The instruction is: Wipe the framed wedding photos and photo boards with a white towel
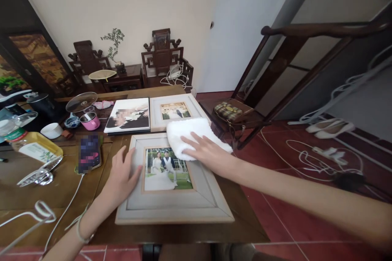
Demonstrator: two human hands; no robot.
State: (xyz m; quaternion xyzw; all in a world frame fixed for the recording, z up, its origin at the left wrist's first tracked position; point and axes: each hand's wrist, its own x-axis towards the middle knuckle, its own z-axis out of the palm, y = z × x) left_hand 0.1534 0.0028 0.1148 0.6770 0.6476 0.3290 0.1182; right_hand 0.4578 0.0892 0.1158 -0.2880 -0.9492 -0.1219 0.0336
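Observation:
A picture frame [174, 202] with a pale grey wooden border lies face up near the table's front edge. In it is a photo [168, 169] of a couple in wedding clothes. My right hand [202, 149] presses a folded white cloth [180, 128] onto the frame's upper right corner, fingers spread over the cloth. At the frame's left edge is my left hand [122, 175], fingers apart and thumb reaching over the border. Behind lie a second pale frame [156, 110] with a photo, partly covered by the cloth, and a white photo panel [128, 110].
On the table's left are a phone [88, 155] with a cable, an oil bottle [33, 142], a pink cup [90, 121] and a white bowl [51, 130]. A dark wooden chair [260, 110] holding a plaid bag [228, 112] stands right. Cables and shoes [330, 127] lie on the red floor.

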